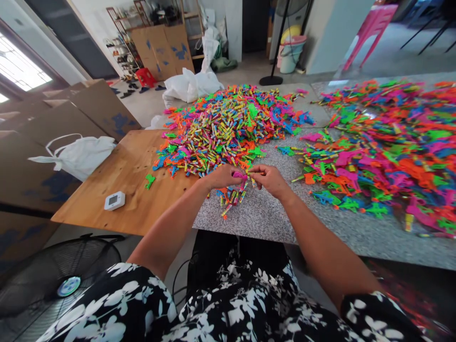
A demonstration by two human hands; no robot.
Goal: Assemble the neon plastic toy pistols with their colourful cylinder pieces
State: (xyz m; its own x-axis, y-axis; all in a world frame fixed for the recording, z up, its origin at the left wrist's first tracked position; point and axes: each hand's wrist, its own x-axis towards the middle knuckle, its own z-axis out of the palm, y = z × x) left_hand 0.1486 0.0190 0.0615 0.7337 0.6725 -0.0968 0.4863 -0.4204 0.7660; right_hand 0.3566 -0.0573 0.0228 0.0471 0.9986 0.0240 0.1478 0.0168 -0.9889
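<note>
My left hand [224, 176] is closed around a pink toy gun [240, 176] just above the front of the grey speckled table. Close beside it, my right hand [267, 178] pinches at the gun's end; a small pale-yellow bit shows at its fingertips, too small to make out. Under both hands lies a loose cluster of toy guns and yellow-striped tubes [232, 198]. Just beyond rises a big heap of striped tubes and coloured toy guns [224, 126], in orange, pink, blue and green.
Toy guns with tubes attached [359, 166] spread across the right of the grey table [256, 223]. On the wooden board [135, 166] sit a white timer-like device [114, 201] and one green toy gun [149, 181]. Cardboard boxes [89, 107], a white bag [83, 154] and a fan [67, 285] stand left.
</note>
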